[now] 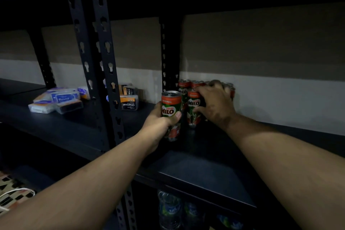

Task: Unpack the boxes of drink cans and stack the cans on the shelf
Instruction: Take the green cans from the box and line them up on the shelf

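Dim black shelf carries our work. We see the left hand with its grip curled around one Milo can, upright at the shelf. Right hand lies over the can cluster by the wall, seemingly grasping one. Small packets lie well apart, left.

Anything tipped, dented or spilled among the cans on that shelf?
Nothing stands out. The Milo cans by the wall stand upright, the left hand holds another can upright, and the shelf shows no spill. Dim light hides fine dents.
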